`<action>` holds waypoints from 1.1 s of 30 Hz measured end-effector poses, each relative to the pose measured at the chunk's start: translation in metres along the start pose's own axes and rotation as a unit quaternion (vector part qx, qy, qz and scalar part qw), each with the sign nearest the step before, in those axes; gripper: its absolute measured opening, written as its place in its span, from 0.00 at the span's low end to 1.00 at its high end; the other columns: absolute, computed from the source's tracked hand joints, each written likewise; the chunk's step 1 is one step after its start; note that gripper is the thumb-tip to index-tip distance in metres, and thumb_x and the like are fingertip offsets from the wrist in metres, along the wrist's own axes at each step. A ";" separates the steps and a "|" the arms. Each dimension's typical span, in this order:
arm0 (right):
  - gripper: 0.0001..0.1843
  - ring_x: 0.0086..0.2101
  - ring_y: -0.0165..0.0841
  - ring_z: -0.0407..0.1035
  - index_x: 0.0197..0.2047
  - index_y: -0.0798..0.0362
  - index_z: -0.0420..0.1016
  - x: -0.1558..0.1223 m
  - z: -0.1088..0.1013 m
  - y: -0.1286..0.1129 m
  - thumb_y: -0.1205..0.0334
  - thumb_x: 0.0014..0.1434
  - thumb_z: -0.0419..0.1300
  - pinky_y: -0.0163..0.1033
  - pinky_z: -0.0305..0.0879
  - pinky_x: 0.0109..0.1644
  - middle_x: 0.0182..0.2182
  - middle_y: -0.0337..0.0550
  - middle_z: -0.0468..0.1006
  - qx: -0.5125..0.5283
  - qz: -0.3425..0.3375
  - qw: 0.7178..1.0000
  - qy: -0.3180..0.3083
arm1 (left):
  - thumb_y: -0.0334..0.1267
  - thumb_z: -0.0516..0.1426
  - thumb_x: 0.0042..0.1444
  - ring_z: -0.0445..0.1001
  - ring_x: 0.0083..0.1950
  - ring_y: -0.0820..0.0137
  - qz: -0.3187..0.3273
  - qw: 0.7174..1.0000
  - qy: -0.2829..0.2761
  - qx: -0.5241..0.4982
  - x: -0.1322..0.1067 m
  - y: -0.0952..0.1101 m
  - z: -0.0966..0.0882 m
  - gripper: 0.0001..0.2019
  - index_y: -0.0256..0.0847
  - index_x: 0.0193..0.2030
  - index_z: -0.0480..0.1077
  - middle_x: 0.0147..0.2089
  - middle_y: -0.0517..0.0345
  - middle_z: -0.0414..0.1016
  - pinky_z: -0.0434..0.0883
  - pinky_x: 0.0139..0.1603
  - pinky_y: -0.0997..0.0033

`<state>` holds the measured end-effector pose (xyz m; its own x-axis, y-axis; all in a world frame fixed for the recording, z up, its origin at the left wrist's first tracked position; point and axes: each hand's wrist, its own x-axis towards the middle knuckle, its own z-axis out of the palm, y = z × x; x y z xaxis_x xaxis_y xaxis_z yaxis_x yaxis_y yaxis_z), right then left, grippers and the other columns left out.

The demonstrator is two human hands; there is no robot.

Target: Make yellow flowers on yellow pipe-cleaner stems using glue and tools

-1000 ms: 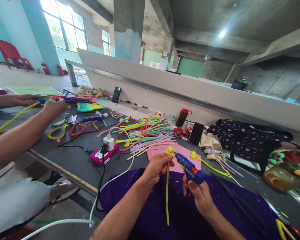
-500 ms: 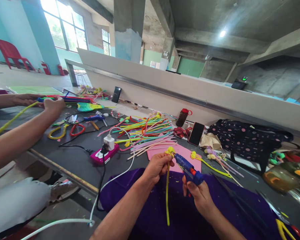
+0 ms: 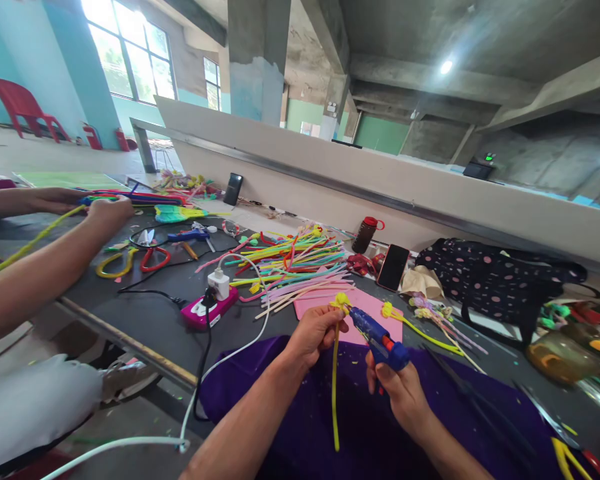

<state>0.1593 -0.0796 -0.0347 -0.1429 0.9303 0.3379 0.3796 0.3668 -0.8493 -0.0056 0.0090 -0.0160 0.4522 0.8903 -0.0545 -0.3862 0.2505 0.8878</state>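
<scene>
Fingers (image 3: 329,312) of the left hand (image 3: 316,331) pinch a yellow flower-like piece (image 3: 341,300); just beside them is the nozzle (image 3: 351,308) of the blue glue gun (image 3: 370,328) the right hand (image 3: 403,393) grips. One slip could burn them; oversqueezing could drip glue onto the pink board (image 3: 367,299) beyond.

Yellow stem (image 3: 335,393), blue-and-red glue gun (image 3: 369,327), pink mat (image 3: 369,301), purple cloth (image 3: 357,413), black bag (image 3: 485,280) with pink dots.
</scene>
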 end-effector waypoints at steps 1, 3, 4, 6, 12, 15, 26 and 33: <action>0.20 0.20 0.29 0.61 0.27 0.56 0.67 0.000 0.000 0.000 0.51 0.60 0.46 0.35 0.54 0.27 0.18 0.38 0.65 0.000 0.001 1.000 0.001 | 0.44 0.57 0.47 0.47 0.09 0.84 -0.002 1.000 0.000 0.006 0.000 0.000 0.000 0.14 0.34 0.20 0.66 0.10 0.66 0.58 0.38 0.13 0.77; 0.20 0.20 0.29 0.60 0.26 0.56 0.66 0.001 -0.001 -0.001 0.50 0.60 0.46 0.35 0.54 0.26 0.17 0.38 0.65 -0.007 0.002 1.000 -0.004 | 0.45 0.57 0.47 0.47 0.09 0.84 -0.003 1.000 0.001 0.018 0.000 -0.001 -0.001 0.14 0.34 0.20 0.66 0.09 0.67 0.57 0.38 0.13 0.78; 0.21 0.20 0.29 0.60 0.25 0.56 0.66 0.001 -0.002 -0.002 0.50 0.60 0.45 0.35 0.54 0.26 0.17 0.38 0.65 -0.012 0.001 1.000 -0.007 | 0.45 0.56 0.47 0.47 0.09 0.84 -0.003 1.000 0.002 0.023 0.000 -0.001 -0.001 0.15 0.34 0.20 0.66 0.09 0.67 0.56 0.39 0.13 0.78; 0.22 0.20 0.29 0.60 0.22 0.55 0.65 0.001 -0.002 -0.004 0.50 0.60 0.45 0.35 0.54 0.26 0.17 0.38 0.65 -0.024 -0.001 1.000 -0.011 | 0.46 0.56 0.47 0.47 0.09 0.84 0.004 1.000 0.004 0.031 0.000 -0.002 -0.001 0.15 0.35 0.21 0.66 0.08 0.68 0.55 0.39 0.13 0.78; 0.23 0.20 0.29 0.61 0.21 0.55 0.65 -0.001 -0.002 -0.007 0.50 0.60 0.45 0.35 0.55 0.26 0.17 0.39 0.65 -0.024 0.000 1.000 -0.014 | 0.46 0.57 0.46 0.48 0.10 0.84 0.024 0.999 0.017 0.037 0.000 -0.001 -0.001 0.15 0.34 0.21 0.66 0.10 0.65 0.60 0.41 0.13 0.79; 0.22 0.20 0.29 0.61 0.22 0.55 0.65 -0.001 -0.003 -0.006 0.50 0.60 0.45 0.35 0.55 0.26 0.17 0.39 0.66 -0.021 -0.001 1.000 -0.009 | 0.46 0.56 0.47 0.47 0.10 0.84 0.028 0.999 0.013 0.044 -0.001 0.000 -0.001 0.15 0.34 0.21 0.66 0.10 0.66 0.57 0.40 0.13 0.78; 0.24 0.20 0.28 0.61 0.20 0.55 0.64 0.000 -0.003 -0.007 0.49 0.60 0.44 0.34 0.55 0.26 0.17 0.39 0.65 -0.032 -0.006 0.999 -0.016 | 0.46 0.57 0.47 0.47 0.10 0.84 0.031 0.999 0.010 0.036 0.000 -0.002 -0.002 0.15 0.34 0.21 0.67 0.10 0.66 0.57 0.41 0.13 0.79; 0.23 0.20 0.29 0.61 0.21 0.55 0.64 0.001 -0.004 -0.007 0.49 0.59 0.45 0.35 0.55 0.25 0.16 0.39 0.65 -0.037 0.000 0.999 -0.010 | 0.46 0.58 0.46 0.48 0.10 0.85 0.017 0.999 0.012 0.043 -0.001 0.000 -0.001 0.15 0.34 0.22 0.66 0.13 0.64 0.62 0.39 0.13 0.79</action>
<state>0.1600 -0.0812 -0.0273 -0.1616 0.9303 0.3293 0.4454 0.3665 -0.8169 -0.0070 0.0083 -0.0165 0.4202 0.9068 -0.0343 -0.3293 0.1877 0.9254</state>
